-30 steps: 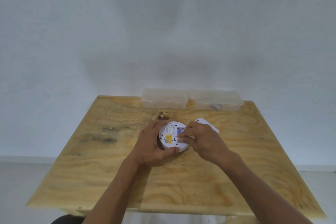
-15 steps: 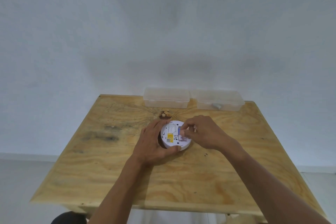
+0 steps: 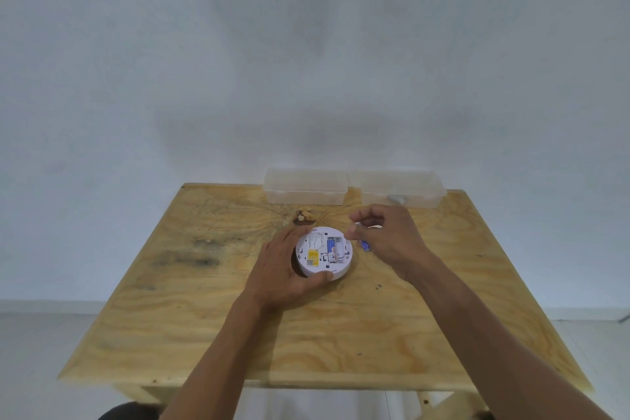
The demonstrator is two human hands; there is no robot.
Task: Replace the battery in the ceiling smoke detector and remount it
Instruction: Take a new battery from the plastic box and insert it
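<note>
The round white smoke detector (image 3: 323, 254) lies back-up on the wooden table (image 3: 204, 317), showing a yellow label and an open battery bay with one blue battery (image 3: 330, 244) inside. My left hand (image 3: 283, 269) grips the detector's left and near rim. My right hand (image 3: 385, 239) hovers just right of the detector with curled fingers. It holds a second blue battery (image 3: 363, 245), mostly hidden under the palm. Between the fingers shows a white patch, which I cannot identify.
Two clear plastic lidded boxes stand side by side at the table's far edge, the left box (image 3: 306, 186) and the right box (image 3: 400, 189); a grey object lies in the right one. A dark knot (image 3: 303, 217) marks the wood behind the detector. A white wall rises behind.
My right hand has pulled away from the battery bay to the right, bringing a blue battery with it. The left hand keeps its hold on the detector.
</note>
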